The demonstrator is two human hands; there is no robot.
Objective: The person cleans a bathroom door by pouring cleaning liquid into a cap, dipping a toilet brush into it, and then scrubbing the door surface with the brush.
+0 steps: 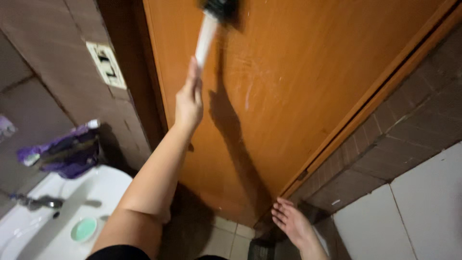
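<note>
Scrubbing goes best with the bristles flat on the door (308, 82), and at the top centre of the frame the brush (214, 21) has its dark head against the orange panel while its white handle runs down into the left hand (188, 103). That hand's fingers are closed round the lower end of the handle, arm stretched up from the lower left. I judge a grip nearer the head would give firmer pressure, since the hold sits far down the shaft. Pale streaks and scuffs show on the panel just right of the brush, so overlapping strokes across them would suit. The right hand (291, 221) hangs at the lower centre, fingers spread and holding nothing, near the door's bottom edge. A white sink (103, 188) with a tap (36, 202) sits at lower left.
</note>
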